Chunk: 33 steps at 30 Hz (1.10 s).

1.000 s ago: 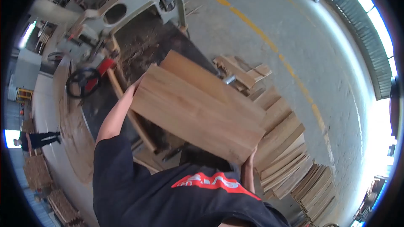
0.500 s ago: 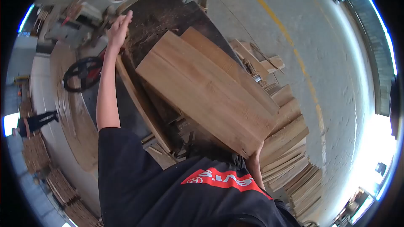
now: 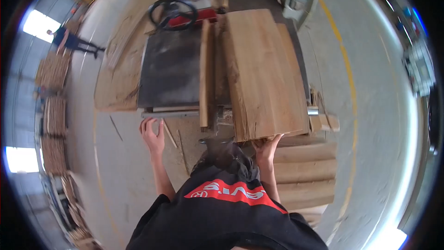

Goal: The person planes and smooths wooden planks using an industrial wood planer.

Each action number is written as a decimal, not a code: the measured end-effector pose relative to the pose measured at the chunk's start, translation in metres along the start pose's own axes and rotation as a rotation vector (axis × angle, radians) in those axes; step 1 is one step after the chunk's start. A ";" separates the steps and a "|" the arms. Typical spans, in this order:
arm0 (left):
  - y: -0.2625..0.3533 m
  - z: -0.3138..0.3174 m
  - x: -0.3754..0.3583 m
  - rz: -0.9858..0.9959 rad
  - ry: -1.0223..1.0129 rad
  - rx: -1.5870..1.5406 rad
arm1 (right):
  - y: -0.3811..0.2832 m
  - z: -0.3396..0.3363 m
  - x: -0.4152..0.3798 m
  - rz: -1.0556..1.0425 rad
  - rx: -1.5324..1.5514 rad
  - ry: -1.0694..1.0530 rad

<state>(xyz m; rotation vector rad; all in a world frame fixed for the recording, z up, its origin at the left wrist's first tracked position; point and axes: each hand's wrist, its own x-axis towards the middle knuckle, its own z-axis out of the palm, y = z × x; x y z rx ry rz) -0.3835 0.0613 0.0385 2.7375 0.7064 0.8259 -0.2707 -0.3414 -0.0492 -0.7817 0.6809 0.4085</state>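
Observation:
A wide wooden board point(image 3: 263, 74) lies lengthwise on the dark machine table point(image 3: 169, 74), over another board point(image 3: 289, 55) that shows at its right side. My right hand point(image 3: 267, 148) grips the near end of the wide board, with the fingers under its edge. Empty and with the fingers apart, my left hand point(image 3: 152, 134) is just off the table's front edge. A narrow wooden fence strip point(image 3: 205, 78) stands on the table between my left hand and the wide board.
A black handwheel point(image 3: 172, 14) is at the table's back left, beside a large plywood sheet point(image 3: 118, 65). Stacked planks point(image 3: 305, 171) sit at the right of my body. Offcuts point(image 3: 323, 121) lie right of the table. A person point(image 3: 74, 41) stands far left.
My view has turned, so the wide board now runs nearly straight ahead. My left hand has come back from the far side of the table to its front edge. My right hand still holds the board's end.

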 end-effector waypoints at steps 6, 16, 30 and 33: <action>-0.046 0.000 -0.081 -0.215 -0.020 -0.058 | 0.047 -0.027 0.021 -0.065 -0.353 -0.163; -0.201 0.081 0.171 -0.065 0.026 -0.257 | 0.102 -0.004 0.000 -0.441 -0.636 0.279; -0.233 0.293 0.526 -0.124 0.004 -0.257 | 0.181 0.160 -0.039 -0.620 -0.483 1.213; -0.215 0.319 0.568 -0.274 -0.430 -0.233 | 0.186 0.162 -0.025 -0.774 -0.855 1.199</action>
